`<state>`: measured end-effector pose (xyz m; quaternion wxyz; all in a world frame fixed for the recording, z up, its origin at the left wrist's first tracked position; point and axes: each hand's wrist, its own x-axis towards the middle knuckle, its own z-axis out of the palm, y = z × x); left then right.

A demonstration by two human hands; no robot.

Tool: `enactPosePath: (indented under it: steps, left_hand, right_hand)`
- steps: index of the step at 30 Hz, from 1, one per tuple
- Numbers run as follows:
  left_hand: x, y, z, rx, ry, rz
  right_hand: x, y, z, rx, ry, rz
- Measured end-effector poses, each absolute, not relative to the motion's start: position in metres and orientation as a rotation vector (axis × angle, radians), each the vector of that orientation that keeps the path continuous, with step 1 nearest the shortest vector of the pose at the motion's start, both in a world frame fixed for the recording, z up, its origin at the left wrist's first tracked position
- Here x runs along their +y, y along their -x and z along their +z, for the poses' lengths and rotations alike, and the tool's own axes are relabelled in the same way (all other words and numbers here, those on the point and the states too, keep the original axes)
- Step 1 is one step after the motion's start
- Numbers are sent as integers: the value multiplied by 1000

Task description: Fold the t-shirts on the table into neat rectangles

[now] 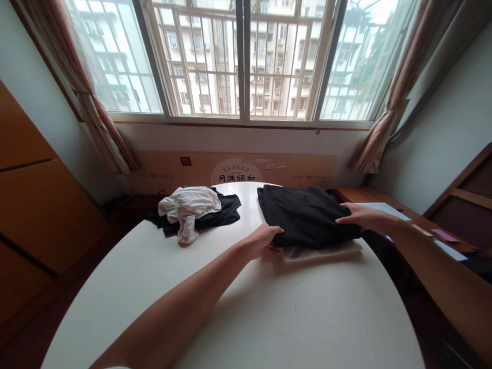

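We have a folded black garment (307, 215) on the right part of the far half of a round white table (284, 318), with a paler layer (323, 253) showing under its near edge. Our left hand (264, 241) grips the near left corner, thumb on top and fingers curled beneath. Our right hand (352, 215) grips the right edge, thumb toward us; its other fingers are partly hidden, so we cannot tell how deep the hold goes.

We judge the cloth soft, light and limp, hardly fragile, with folds that could slide over one another on the smooth tabletop. Holding at opposite edges, with all the layers caught between thumb and fingers, should keep it flat; a pinch on the top layer alone may let the rest sag.

To the left, well apart from our hands, a crumpled white garment (196, 202) lies on dark cloth (230, 207). Beyond the table we see a printed panel (157, 164) below a barred window (207, 77), and to the right a wooden desk (351, 193) with papers on it (382, 207).
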<state>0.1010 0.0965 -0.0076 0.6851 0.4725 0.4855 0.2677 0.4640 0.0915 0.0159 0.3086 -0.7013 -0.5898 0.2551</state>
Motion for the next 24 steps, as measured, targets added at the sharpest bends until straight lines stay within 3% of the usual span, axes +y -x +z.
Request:
enactPosePath:
  steps: [2,6,12,15,20,24]
  left_hand:
    - [93,-101,-9,1098,-1123,557]
    - [85,-100,-14,1103,-1332,473]
    - [67,-104,-13,1276,-1644,352]
    - [55,-106,-9,1383,-1928,369]
    - [33,-106,-9,1555,-2262,320]
    - [32,-97,-13,1358,-2557,311]
  right_hand:
    - [84,-469,10,-1509,1842,671]
    - [86,-483,-10,-1547,1830,307]
    - [86,-461,-37,-1712,2263,-86]
    - [92,-420,-28,-1802,2100,-343]
    - [116,-335,-21,-2057,2057,-124]
    - [123,-307,-42,-2054,2195,28]
